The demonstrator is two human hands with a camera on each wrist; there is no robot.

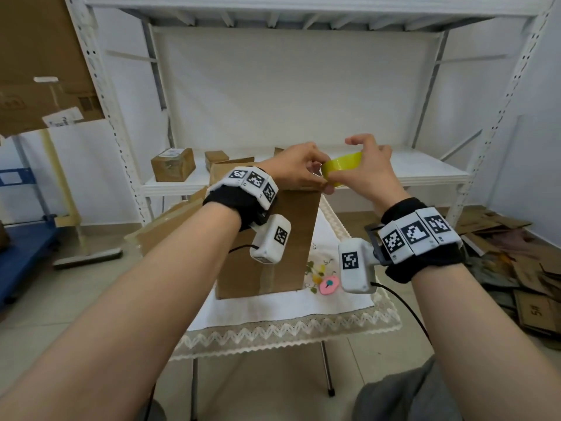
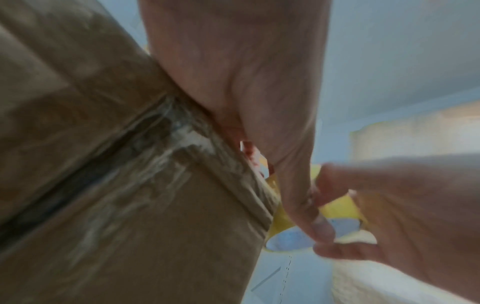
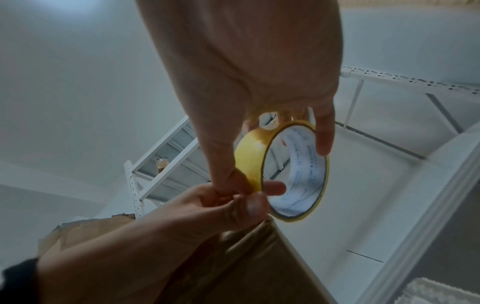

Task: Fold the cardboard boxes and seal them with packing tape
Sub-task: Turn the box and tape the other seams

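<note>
A tall brown cardboard box (image 1: pixel 282 238) stands on the cloth-covered table (image 1: pixel 273 308), with clear tape along its seam (image 2: pixel 145 156). Just above its top right corner, both hands hold a yellow roll of packing tape (image 1: pixel 341 165). My right hand (image 1: pixel 349 161) grips the roll (image 3: pixel 249 160) with the thumb on the outer face and a finger over the far rim. My left hand (image 1: pixel 317 174) pinches the roll's near rim (image 3: pixel 257 189) between thumb and forefinger. Whether a loose tape end is lifted, I cannot tell.
A pink tag-like item (image 1: pixel 329 284) lies on the cloth right of the box. More cardboard (image 1: pixel 164 226) leans behind it on the left. Small boxes (image 1: pixel 173 164) sit on the white rack's shelf (image 1: pixel 425 168). Flattened cardboard (image 1: pixel 522 278) litters the floor at right.
</note>
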